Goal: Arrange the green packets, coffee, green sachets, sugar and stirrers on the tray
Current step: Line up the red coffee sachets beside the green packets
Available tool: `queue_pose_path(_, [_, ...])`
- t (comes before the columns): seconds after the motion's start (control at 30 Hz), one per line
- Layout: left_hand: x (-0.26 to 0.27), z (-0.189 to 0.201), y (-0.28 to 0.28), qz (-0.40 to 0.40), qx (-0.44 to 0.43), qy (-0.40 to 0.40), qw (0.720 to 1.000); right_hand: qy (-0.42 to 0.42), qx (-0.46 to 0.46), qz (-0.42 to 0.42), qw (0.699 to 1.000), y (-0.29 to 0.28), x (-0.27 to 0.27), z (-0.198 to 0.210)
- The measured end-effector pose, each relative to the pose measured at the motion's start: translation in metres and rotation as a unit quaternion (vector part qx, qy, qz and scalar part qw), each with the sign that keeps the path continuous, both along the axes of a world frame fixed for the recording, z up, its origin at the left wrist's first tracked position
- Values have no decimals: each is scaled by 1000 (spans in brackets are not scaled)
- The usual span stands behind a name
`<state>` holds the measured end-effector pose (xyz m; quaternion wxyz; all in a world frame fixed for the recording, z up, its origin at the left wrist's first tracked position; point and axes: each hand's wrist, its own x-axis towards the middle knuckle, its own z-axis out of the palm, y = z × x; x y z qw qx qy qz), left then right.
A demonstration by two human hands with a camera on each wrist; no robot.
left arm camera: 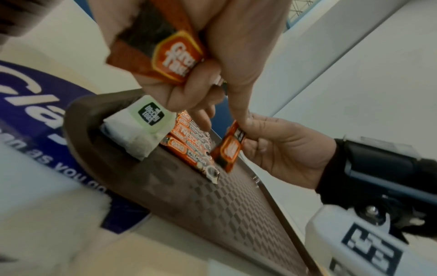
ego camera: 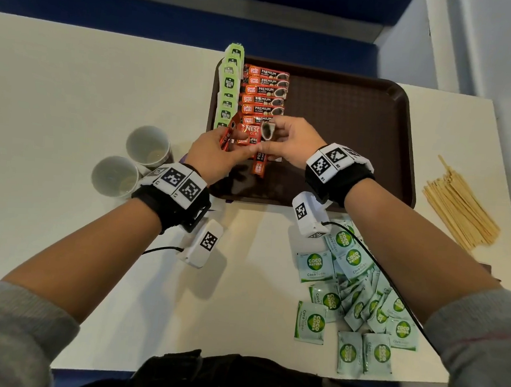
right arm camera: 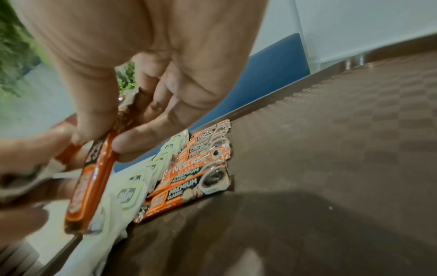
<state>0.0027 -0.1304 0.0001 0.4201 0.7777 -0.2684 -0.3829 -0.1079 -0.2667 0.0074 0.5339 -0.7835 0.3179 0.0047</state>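
1. Evidently, both hands met over the near-left part of the brown tray (ego camera: pixel 358 134), so that coffee sticks could pass from one to the other just beside the row being built.
2. The left hand (ego camera: pixel 217 154) gripped a small bundle of orange coffee sticks (ego camera: pixel 227 135), serving, I judge, as the supply.
3. The right hand (ego camera: pixel 291 144) pinched one Great Taste stick (right arm camera: pixel 89 179) between thumb and fingers, its length hanging down, probably to lay it as the next in the row.
4. The laid coffee row (ego camera: pixel 265 95) sat flat, labels up, touching a column of pale green tea packets (ego camera: pixel 229 88) along the tray's left rim, which kept each kind together.
5. The Coco Sugar sachets (ego camera: pixel 358 303) lay loose on the tabletop (ego camera: pixel 90 76) near the person, and the wooden stirrers (ego camera: pixel 459 207) lay heaped right of the tray, both not yet arranged.
6. Two paper cups (ego camera: pixel 132 160) stood left of the tray.
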Motion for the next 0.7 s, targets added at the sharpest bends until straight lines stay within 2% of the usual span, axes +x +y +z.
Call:
queue_pose_path(0.1, [-2,-4,2,-13,25,-4,1000,-44,105,-60,992,-2,-4,1])
queue_pose_path(0.2, [-2,-4,3,-16,37,0,999,-29,124,-61,990,-3,-6,-5])
queue_pose_path(0.27, [0,-4,3,-26,43,-7,999,-12,105,-62,992,-4,-9,-9])
queue_pose_path(0.43, [6,-1,3,-29,52,-49,997,69,-38,-35,996,-14,-23,-18])
queue_pose_path(0.53, [8,0,3,-11,46,-66,997,106,-29,-13,994,-16,-30,-22])
queue_pose_path(0.7, [11,0,4,13,38,-70,997,146,-23,-38,988,-14,-33,-35])
